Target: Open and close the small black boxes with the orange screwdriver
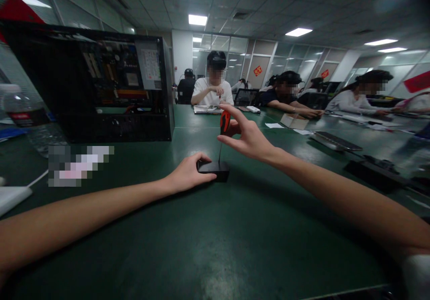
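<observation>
A small black box (pixel 221 171) lies on the green tabletop in front of me. My left hand (pixel 188 173) grips its left end, with the thumb along the near side and the fingers on the far side. Above the box, my right hand (pixel 251 139) holds a screwdriver (pixel 225 120) with a red-orange and black handle. The index fingertip is near the handle's top and the thumb is by its lower end. The thin shaft points straight down, and its tip meets the box's top face. Whether it sits in a screw is too small to tell.
An opened computer case (pixel 141 125) stands at the left, beside a plastic bottle (pixel 32 116). Across the green table (pixel 201 246) a person in white (pixel 198 95) works with their hands. An open carton (pixel 294 122) and dark devices (pixel 378 172) lie to the right.
</observation>
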`<act>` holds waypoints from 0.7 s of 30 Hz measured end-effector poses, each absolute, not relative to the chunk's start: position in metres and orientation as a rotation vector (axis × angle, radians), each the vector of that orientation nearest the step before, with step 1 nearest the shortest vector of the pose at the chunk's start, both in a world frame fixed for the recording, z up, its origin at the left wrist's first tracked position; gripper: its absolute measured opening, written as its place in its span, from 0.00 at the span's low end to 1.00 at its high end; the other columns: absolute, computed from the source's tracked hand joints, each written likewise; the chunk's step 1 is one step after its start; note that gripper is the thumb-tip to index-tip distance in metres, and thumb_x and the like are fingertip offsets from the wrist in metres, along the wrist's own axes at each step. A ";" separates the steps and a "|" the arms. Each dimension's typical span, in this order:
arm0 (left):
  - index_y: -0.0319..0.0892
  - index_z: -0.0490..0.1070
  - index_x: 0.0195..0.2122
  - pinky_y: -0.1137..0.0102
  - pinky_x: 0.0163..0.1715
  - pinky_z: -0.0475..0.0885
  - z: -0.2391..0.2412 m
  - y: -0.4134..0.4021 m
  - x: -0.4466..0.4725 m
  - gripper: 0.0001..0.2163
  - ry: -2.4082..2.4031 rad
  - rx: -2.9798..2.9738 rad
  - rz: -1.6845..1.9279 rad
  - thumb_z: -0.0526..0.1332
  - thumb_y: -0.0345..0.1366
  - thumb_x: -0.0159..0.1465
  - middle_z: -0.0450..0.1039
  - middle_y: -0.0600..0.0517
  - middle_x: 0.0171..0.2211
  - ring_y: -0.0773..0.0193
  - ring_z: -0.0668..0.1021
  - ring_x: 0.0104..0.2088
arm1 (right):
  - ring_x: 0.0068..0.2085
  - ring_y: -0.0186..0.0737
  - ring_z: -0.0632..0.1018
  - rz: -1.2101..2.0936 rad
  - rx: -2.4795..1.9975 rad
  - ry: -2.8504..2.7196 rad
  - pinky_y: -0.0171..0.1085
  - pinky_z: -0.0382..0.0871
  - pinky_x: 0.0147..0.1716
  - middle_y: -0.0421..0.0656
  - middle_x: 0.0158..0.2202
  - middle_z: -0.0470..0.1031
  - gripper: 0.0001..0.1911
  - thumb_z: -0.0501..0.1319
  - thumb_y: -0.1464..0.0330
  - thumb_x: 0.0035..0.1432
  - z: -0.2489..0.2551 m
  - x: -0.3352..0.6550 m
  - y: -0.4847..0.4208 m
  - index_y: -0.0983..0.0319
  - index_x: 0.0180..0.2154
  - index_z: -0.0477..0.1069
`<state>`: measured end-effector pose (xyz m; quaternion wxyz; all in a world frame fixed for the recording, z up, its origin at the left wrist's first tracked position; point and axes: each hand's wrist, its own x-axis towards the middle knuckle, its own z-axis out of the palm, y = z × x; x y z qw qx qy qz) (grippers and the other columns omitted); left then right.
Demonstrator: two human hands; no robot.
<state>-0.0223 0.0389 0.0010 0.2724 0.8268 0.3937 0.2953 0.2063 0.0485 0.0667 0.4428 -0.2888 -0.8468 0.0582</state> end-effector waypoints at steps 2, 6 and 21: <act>0.40 0.75 0.48 0.59 0.48 0.74 0.002 0.039 -0.022 0.22 1.066 2.207 0.793 0.71 0.45 0.56 0.79 0.46 0.46 0.50 0.80 0.45 | 0.31 0.39 0.77 0.229 -0.709 -2.046 0.41 0.76 0.34 0.39 0.33 0.75 0.40 0.67 0.60 0.60 0.066 0.205 0.048 0.56 0.69 0.53; 0.40 0.76 0.48 0.59 0.48 0.73 0.002 0.040 -0.022 0.23 1.067 2.183 0.796 0.72 0.46 0.55 0.79 0.47 0.45 0.50 0.80 0.44 | 0.35 0.42 0.80 0.370 -0.640 -1.981 0.44 0.79 0.38 0.41 0.37 0.76 0.40 0.68 0.58 0.60 0.065 0.199 0.040 0.52 0.68 0.53; 0.39 0.76 0.47 0.60 0.48 0.73 -0.001 0.044 -0.021 0.21 0.999 2.170 0.795 0.72 0.45 0.56 0.80 0.47 0.44 0.51 0.80 0.44 | 0.38 0.41 0.81 0.423 -0.579 -2.022 0.44 0.79 0.41 0.40 0.39 0.74 0.38 0.67 0.60 0.61 0.057 0.191 0.032 0.53 0.67 0.52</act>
